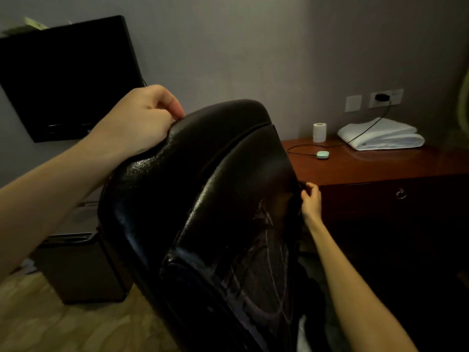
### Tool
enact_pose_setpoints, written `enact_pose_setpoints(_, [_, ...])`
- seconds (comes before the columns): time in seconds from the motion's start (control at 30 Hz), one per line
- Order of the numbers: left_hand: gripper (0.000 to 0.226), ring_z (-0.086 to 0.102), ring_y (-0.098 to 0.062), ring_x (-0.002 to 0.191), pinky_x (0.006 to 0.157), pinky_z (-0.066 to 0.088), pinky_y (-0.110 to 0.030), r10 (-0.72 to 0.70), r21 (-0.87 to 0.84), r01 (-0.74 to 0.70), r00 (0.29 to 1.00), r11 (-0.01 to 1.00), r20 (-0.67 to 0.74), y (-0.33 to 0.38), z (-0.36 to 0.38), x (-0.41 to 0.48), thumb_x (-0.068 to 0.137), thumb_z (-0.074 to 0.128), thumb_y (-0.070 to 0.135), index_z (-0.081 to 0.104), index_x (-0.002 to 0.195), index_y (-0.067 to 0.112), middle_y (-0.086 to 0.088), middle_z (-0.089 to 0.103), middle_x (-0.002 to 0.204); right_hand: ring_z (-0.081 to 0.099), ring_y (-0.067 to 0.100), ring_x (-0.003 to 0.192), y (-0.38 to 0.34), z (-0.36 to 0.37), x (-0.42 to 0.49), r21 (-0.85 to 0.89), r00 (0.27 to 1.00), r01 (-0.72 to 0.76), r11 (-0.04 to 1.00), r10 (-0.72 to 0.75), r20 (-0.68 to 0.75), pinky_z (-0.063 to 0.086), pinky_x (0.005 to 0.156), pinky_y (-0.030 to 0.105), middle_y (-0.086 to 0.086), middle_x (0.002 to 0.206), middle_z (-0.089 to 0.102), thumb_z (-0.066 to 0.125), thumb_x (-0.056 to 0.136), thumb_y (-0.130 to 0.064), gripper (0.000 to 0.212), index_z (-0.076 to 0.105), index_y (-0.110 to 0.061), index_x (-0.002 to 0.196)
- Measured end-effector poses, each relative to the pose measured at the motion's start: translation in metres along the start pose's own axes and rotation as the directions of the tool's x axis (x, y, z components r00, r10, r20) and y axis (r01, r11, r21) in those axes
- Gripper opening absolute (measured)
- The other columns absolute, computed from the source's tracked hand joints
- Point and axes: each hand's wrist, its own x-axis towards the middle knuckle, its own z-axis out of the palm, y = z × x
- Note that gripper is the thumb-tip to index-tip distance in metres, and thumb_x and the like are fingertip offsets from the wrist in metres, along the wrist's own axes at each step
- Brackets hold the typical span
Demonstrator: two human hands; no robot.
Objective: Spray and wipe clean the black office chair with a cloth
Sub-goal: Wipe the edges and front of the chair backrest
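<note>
Black office chair point(208, 199) fills centre, backrest toward us, wet streaks low on it toward 5 o'clock. Our left hand point(142, 118), at 10 o'clock, grips backrest top edge with fingers curled over. Our right hand point(311, 201), at 3 o'clock, has fingers curled at backrest side edge; whether it pinches edge or dark cloth, we cannot tell. Wooden desk point(380, 166) at 2 o'clock bears folded white towel point(383, 135) and paper roll point(319, 132). Television point(68, 80) on wall at 10 o'clock.

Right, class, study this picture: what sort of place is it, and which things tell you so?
Probably a hotel room: a wall-mounted television, a folded white towel on a wooden desk, and what looks like a small fridge.
</note>
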Motion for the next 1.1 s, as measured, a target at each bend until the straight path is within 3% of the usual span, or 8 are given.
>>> enact_pose_setpoints(0.2, [0.027,0.049,-0.009,0.066,0.06,0.039,-0.023,-0.022,-0.03,0.022,1.0,0.999,0.023,0.001,0.0,0.002,0.082,0.046,-0.002,0.059,0.079,0.022,0.0,0.058,0.075,0.044,0.023,0.113,0.039,-0.011,-0.107,0.12,0.984,0.107,0.987,-0.123,0.13,0.031,0.093,0.017,0.013,0.116,0.046,0.048,0.091,-0.006,0.026,0.05,-0.006,0.117])
enact_pose_setpoints(0.33, [0.026,0.048,-0.007,0.064,0.06,0.037,-0.023,-0.037,-0.045,0.038,0.999,0.998,0.013,0.001,0.001,-0.001,0.083,0.044,-0.003,0.06,0.091,0.016,0.002,0.058,0.075,0.052,0.02,0.112,0.055,-0.039,-0.159,0.184,0.953,-0.004,0.983,-0.052,0.299,0.039,0.101,0.035,0.01,0.117,0.053,0.047,0.082,-0.028,0.032,0.051,-0.016,0.111])
enact_pose_setpoints(0.47, [0.023,0.053,-0.016,0.069,0.076,0.041,-0.03,-0.054,-0.118,0.057,0.998,0.991,0.022,-0.002,0.002,0.0,0.07,0.049,0.008,0.062,0.073,0.026,-0.003,0.063,0.08,0.058,-0.002,0.092,0.038,-0.058,-0.119,0.193,0.973,-0.02,0.981,-0.025,0.23,0.044,0.083,0.012,0.006,0.104,0.055,0.044,0.093,0.0,0.019,0.048,-0.008,0.11])
enact_pose_setpoints(0.6, [0.026,0.052,-0.019,0.064,0.068,0.041,-0.027,-0.079,-0.139,0.084,0.996,0.987,0.039,-0.004,0.0,0.002,0.054,0.045,0.018,0.064,0.064,0.033,-0.006,0.063,0.08,0.048,0.03,0.119,0.038,-0.049,-0.019,0.142,0.997,-0.051,0.989,0.043,0.058,0.039,0.104,0.041,0.018,0.129,0.047,0.041,0.097,-0.004,0.028,0.047,-0.007,0.124])
enact_pose_setpoints(0.8, [0.028,0.053,-0.021,0.067,0.069,0.041,-0.029,-0.082,-0.108,0.086,0.996,0.99,0.043,-0.007,0.0,0.005,0.058,0.047,0.017,0.065,0.063,0.037,-0.007,0.064,0.082,0.045,0.031,0.122,0.058,-0.01,0.011,0.174,0.983,-0.185,0.967,0.179,0.049,0.037,0.098,0.033,0.019,0.133,0.046,0.038,0.097,-0.003,0.031,0.045,-0.003,0.127])
enact_pose_setpoints(0.9, [0.023,0.054,-0.02,0.07,0.072,0.043,-0.031,-0.059,-0.088,0.062,0.997,0.994,0.039,-0.007,0.001,0.008,0.067,0.05,0.014,0.064,0.067,0.033,-0.006,0.064,0.082,0.044,0.031,0.122,0.071,-0.01,-0.03,0.16,0.991,-0.132,0.978,0.125,0.055,0.034,0.103,0.035,0.021,0.13,0.045,0.041,0.095,0.001,0.03,0.047,-0.003,0.124])
enact_pose_setpoints(1.0, [0.03,0.057,-0.026,0.075,0.079,0.048,-0.044,-0.044,-0.077,0.048,0.998,0.996,0.048,-0.006,0.0,0.008,0.057,0.045,0.018,0.064,0.064,0.04,-0.01,0.067,0.088,0.044,0.031,0.121,0.094,-0.013,-0.096,0.212,0.987,-0.125,0.969,0.099,0.128,0.031,0.109,0.045,0.022,0.129,0.047,0.047,0.092,-0.005,0.024,0.048,-0.016,0.113])
enact_pose_setpoints(1.1, [0.028,0.057,-0.028,0.078,0.08,0.049,-0.044,-0.023,-0.054,0.025,0.999,0.998,0.043,-0.006,-0.002,0.003,0.058,0.044,0.017,0.064,0.07,0.032,-0.013,0.067,0.092,0.05,0.026,0.111,0.099,-0.027,-0.145,0.285,0.967,-0.205,0.936,0.149,0.206,0.038,0.101,0.037,0.016,0.121,0.052,0.051,0.087,-0.014,0.021,0.05,-0.021,0.107])
